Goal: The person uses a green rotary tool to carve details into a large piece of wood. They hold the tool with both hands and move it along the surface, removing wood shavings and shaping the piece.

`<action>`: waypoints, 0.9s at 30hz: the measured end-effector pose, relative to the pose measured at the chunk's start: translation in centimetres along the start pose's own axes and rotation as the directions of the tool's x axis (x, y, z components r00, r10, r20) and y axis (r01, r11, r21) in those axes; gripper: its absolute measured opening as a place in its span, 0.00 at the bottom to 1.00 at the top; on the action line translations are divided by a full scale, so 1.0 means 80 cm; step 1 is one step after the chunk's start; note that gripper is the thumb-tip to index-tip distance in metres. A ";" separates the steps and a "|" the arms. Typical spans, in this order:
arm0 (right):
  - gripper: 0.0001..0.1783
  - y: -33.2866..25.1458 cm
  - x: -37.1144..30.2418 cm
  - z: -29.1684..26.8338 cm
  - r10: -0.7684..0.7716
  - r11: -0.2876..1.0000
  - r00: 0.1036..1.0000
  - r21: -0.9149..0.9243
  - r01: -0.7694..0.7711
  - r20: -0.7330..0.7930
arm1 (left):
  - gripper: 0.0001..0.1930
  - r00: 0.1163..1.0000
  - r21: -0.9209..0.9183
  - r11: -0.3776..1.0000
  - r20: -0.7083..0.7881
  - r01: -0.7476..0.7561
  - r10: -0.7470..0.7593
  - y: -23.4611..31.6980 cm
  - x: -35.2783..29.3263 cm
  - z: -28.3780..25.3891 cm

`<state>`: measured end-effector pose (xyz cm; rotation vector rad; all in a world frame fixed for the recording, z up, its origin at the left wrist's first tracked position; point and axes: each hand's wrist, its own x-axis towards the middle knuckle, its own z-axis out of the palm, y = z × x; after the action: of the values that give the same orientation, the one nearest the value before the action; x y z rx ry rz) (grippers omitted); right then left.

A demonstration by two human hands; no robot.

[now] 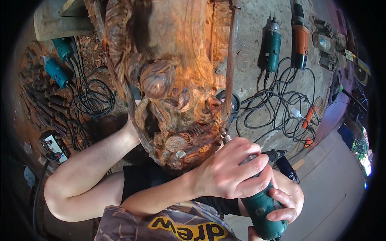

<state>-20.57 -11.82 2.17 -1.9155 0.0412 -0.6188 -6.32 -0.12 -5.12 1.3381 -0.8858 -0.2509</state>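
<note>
A green die grinder (pixel 263 209) slants up from the lower right, held in both hands. My left hand (pixel 233 166) wraps round its front end, fingers curled over the neck. Lower down, my right hand (pixel 283 207) grips the thick rear body, with its fingertips showing and the palm hidden. The grinder's metal collet (pixel 226 137) and bit point at the lower right edge of a large reddish-brown wood carving (pixel 161 104). Whether the bit touches the wood, I cannot tell. Knots, hollows and twisted branch-like rims cover the carving, which stands between my bent legs.
Another green grinder (pixel 273 46) and an orange power tool (pixel 300 42) lie on the concrete at right, above tangled black cords (pixel 277 108). At left are teal grinders (pixel 56 71), many dark bits (pixel 42 94), a white power strip (pixel 55 148) and a wooden block (pixel 60 24).
</note>
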 end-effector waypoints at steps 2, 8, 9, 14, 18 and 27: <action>0.22 -0.036 -0.033 -0.029 0.249 0.967 0.965 0.030 -0.252 0.087 | 0.14 1.000 0.019 1.000 0.001 0.023 -0.023 0.001 -0.004 -0.002; 0.18 0.001 -0.005 -0.005 0.090 0.994 0.996 -0.071 -0.088 0.020 | 0.13 0.999 0.019 1.000 0.047 0.018 -0.019 -0.007 0.004 0.002; 0.21 0.003 0.003 -0.001 0.091 0.995 0.996 -0.028 -0.091 0.008 | 0.12 0.999 0.024 1.000 0.035 0.008 -0.009 -0.009 0.007 0.002; 0.26 -0.001 0.009 -0.002 0.108 0.987 0.993 0.126 -0.103 -0.039 | 0.11 0.998 0.031 0.999 -0.048 -0.044 0.046 -0.016 0.025 0.003; 0.31 -0.032 -0.016 -0.020 0.347 0.915 0.932 0.259 -0.311 -0.108 | 0.12 0.998 0.062 0.997 -0.042 -0.038 0.041 -0.009 0.025 0.012; 0.46 -0.053 0.054 -0.115 0.807 0.502 0.585 0.430 -0.751 0.080 | 0.18 0.997 0.184 0.982 0.055 0.043 -0.054 0.012 0.044 0.050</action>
<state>-21.87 -19.13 10.30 -1.2133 0.7792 -0.0875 -6.99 -4.99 -2.89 1.5306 -0.9443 -0.2531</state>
